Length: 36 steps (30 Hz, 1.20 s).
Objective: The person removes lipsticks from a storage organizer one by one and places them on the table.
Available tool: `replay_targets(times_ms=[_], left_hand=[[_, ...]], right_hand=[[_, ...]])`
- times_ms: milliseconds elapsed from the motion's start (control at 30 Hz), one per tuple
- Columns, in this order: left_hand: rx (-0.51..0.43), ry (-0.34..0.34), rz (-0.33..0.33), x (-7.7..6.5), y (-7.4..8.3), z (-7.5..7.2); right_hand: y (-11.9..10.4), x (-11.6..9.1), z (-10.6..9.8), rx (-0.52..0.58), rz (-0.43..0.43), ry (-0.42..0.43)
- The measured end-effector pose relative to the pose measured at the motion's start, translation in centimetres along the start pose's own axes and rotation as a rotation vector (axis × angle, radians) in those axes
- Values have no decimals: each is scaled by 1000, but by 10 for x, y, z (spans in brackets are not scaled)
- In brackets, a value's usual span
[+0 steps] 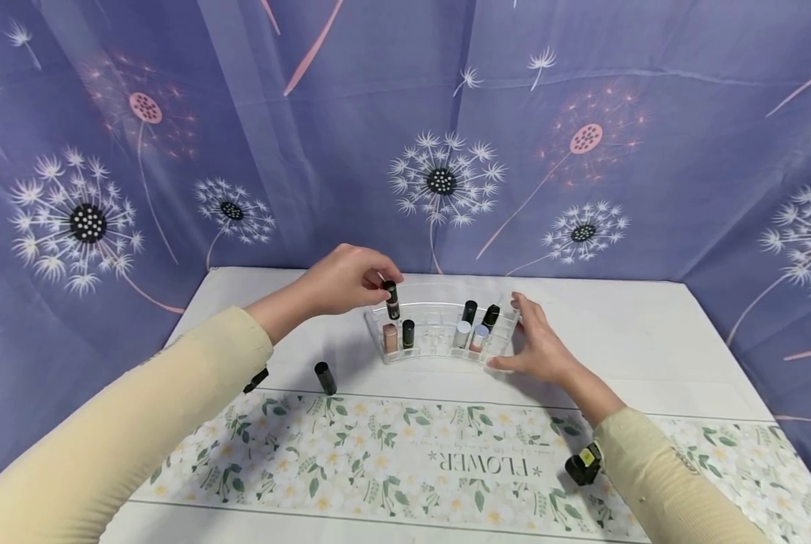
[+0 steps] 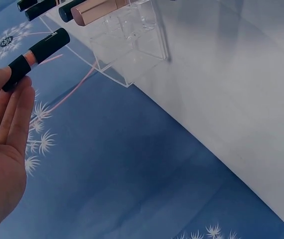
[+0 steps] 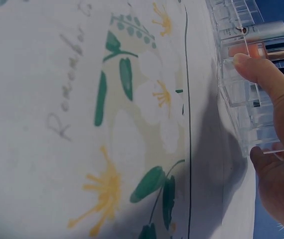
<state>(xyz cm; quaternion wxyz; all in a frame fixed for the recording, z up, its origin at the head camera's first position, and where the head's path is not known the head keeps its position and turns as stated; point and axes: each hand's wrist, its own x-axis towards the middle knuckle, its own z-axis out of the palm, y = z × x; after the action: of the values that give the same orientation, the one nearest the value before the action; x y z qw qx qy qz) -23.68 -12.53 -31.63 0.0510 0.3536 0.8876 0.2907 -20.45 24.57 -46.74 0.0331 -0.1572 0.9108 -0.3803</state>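
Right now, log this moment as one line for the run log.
left hand: pinches black lipstick above clear organizer | right hand: steadies organizer's right end | loose black tube on table

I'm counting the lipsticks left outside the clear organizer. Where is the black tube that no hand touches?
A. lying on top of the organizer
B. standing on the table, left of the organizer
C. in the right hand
B: a black tube stands alone on the table, left of the organizer, below the left hand.
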Motion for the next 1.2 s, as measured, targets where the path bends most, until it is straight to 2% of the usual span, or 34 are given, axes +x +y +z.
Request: replay_targets(times_ms=[200, 567, 800, 1033, 1200], left_hand=[[-12, -14, 7, -10, 3, -1], [-36, -43, 42, -28, 4, 6], [-49, -50, 65, -41, 2, 14], [-66, -71, 92, -53, -3, 22], [-80, -89, 82, -60, -5, 26]], right_hand=[[-1, 0, -1, -13, 7, -2], [0, 0, 0, -29, 15, -4], [2, 0, 0, -48, 10, 6], [2, 1, 0, -11, -8, 1], [3, 2, 0, -17, 0, 0]])
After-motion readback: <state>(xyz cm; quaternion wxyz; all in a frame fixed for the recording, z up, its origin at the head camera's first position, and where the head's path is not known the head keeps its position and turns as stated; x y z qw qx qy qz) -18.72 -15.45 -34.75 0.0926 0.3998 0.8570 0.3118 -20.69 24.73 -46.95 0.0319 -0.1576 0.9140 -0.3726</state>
